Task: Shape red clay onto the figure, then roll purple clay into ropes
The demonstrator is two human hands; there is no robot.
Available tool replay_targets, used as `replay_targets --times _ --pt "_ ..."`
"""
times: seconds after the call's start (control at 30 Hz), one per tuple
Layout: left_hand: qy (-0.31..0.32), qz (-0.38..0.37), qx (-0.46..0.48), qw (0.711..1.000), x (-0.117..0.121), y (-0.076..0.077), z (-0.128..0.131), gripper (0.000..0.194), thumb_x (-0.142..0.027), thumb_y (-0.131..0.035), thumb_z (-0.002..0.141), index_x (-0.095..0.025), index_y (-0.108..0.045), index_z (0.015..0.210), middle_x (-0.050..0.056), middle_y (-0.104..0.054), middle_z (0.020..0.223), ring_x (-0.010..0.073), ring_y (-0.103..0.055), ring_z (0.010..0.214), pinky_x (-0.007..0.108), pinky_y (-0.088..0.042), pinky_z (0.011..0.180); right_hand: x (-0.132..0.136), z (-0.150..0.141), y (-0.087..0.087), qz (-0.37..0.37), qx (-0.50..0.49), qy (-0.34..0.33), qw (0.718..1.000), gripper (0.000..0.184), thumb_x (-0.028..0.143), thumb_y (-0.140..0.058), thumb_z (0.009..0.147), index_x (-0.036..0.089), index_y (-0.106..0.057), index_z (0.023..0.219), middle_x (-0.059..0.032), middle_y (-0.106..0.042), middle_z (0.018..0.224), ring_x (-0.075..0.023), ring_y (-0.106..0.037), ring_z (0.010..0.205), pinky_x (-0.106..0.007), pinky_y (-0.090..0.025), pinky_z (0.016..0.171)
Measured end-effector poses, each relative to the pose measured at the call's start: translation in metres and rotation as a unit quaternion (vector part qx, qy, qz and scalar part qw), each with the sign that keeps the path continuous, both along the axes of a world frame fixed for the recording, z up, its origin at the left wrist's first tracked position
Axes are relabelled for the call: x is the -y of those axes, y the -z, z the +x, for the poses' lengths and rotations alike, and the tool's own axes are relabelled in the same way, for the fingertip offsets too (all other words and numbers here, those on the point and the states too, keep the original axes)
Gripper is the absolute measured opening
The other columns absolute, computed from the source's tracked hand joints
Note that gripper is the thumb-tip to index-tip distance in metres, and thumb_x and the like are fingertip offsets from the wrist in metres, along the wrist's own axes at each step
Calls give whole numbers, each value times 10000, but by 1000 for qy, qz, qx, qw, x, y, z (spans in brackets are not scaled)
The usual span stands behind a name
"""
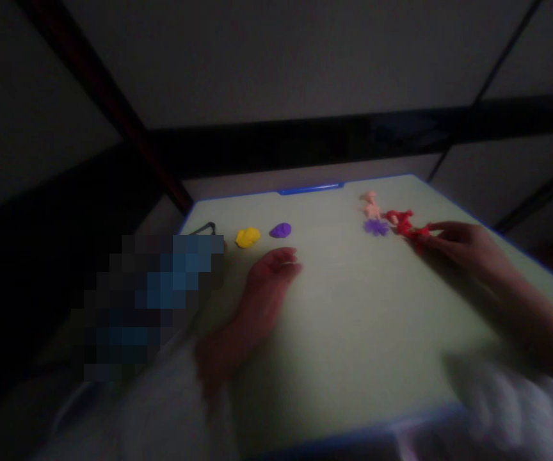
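On the right side of the pale tabletop, my right hand [468, 246] pinches a red piece of what looks like modelling clay [420, 235] between thumb and fingers. Next to it lie more red clay shapes [401, 221]. Further left are a spiky purple clay piece [376, 226] and pinkish clay shapes [371, 208]. My left hand [271, 272] is loosely curved over the table, with a gap between thumb and fingers and nothing visible in it. Beyond that hand sit a purple clay lump [281, 230] and a yellow clay lump [248, 237].
The small table [353, 320] has a blue edge and a blue strip [311, 189] at its far side. A blurred-out patch [161, 294] covers the left side, with a dark strap-like loop [207, 228] above it. Pale panels [281, 64] rise behind.
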State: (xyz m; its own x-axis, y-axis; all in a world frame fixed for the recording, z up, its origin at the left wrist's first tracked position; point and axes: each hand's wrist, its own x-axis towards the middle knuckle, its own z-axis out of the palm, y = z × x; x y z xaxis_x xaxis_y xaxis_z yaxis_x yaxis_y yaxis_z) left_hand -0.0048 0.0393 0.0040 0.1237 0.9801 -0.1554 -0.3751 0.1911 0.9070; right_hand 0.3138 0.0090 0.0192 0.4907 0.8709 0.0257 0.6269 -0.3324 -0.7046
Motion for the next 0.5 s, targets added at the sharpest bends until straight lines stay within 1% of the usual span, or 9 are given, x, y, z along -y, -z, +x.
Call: replay_targets --times 0.17,0.23,0.4,0.5 --pt "5 7 -7 1000 1 0 0 288 -97 -694 559 -143 -600 827 -13 -553 772 78 -493 714 221 -371 700 2 0 -1 18 -21 -3 1000 420 461 -609 730 101 -693 928 -62 -643 644 -137 -500 538 -242 -354 486" --pt "6 10 -10 1000 1 0 0 273 -94 -691 564 -151 -606 817 -15 -552 771 81 -492 713 221 -372 690 3 1 1 42 -19 16 999 419 485 -570 753 110 -685 901 -56 -621 618 -136 -492 521 -245 -353 479" --pt "3 14 -15 1000 0 3 -2 243 -112 -694 587 -165 -623 814 -20 -563 746 84 -491 691 219 -370 664 7 2 2 125 33 71 989 335 457 -545 776 131 -623 774 -28 -531 584 -116 -406 480 -258 -296 451" --pt "12 37 -45 998 -2 9 -3 188 -181 -701 628 -158 -630 800 -11 -569 722 92 -490 658 233 -372 649 11 -2 4 155 66 82 982 354 481 -526 788 144 -598 703 -28 -517 586 -130 -417 505 -272 -295 475"
